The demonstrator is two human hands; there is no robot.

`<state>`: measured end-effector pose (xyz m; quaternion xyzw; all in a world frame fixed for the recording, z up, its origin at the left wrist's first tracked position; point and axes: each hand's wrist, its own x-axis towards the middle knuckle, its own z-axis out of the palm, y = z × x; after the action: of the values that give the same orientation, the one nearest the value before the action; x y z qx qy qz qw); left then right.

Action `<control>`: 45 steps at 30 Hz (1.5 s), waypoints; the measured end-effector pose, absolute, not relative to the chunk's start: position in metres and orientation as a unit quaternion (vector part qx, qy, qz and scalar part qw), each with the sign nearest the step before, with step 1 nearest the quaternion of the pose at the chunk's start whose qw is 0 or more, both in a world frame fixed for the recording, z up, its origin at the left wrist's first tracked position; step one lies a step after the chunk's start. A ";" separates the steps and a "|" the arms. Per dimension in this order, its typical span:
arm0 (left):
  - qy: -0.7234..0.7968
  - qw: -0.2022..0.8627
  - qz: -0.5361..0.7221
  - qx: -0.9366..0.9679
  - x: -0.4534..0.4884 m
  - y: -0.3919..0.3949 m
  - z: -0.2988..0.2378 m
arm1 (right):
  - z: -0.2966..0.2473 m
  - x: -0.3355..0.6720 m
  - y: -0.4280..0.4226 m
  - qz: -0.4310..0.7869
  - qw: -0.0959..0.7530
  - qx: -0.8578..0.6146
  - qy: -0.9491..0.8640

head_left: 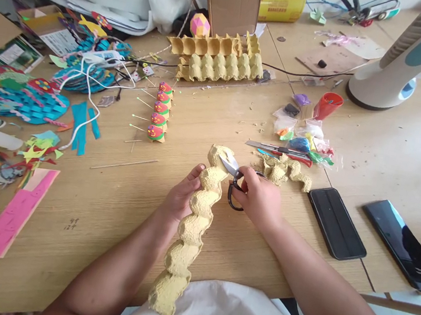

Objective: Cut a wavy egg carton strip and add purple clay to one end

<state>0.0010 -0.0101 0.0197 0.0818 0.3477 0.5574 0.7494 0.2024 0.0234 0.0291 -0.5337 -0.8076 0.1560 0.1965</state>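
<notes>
A long strip of pale yellow egg carton cups (194, 227) runs from above my lap to over the table. My left hand (184, 196) is closed around its left side near the upper cups. In my right hand (262, 196) is a pair of black-handled scissors (232, 167), my fingers through the loops. The blades lie against the topmost cup at the strip's far end. Just right of the scissors sit torn carton scraps (282, 171). Whether the blades are cutting through the pulp cannot be made out.
A painted red and green carton caterpillar (160, 112) lies beyond my left hand. More egg carton strips (225, 66) rest at the back. Two phones (338, 223), a utility knife (276, 148), clay bags (304, 135), a red cup (328, 106) and a white fan (391, 74) are on the right.
</notes>
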 end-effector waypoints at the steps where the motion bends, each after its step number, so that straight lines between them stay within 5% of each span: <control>1: 0.348 0.751 0.556 0.082 0.001 -0.010 0.021 | 0.029 0.202 0.024 0.156 0.191 -0.536 -0.807; 10: 0.378 0.736 0.559 0.053 -0.003 -0.013 0.026 | 0.033 0.201 0.025 0.188 0.132 -0.581 -0.781; 16: 0.367 0.750 0.549 0.037 -0.012 -0.012 0.014 | 0.029 0.203 0.028 0.306 0.250 -0.572 -0.719; 23: 0.368 0.747 0.554 0.025 -0.009 -0.008 0.020 | 0.024 0.202 0.025 0.226 0.326 -0.495 -0.773; 45: 0.343 0.726 0.586 0.112 -0.004 -0.008 0.020 | 0.030 0.194 0.010 0.340 0.279 -0.488 -0.754</control>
<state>-0.0037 -0.0079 0.0202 0.1123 0.3428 0.5858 0.7258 0.1939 0.0095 0.0297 -0.4878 -0.7538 0.3404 0.2793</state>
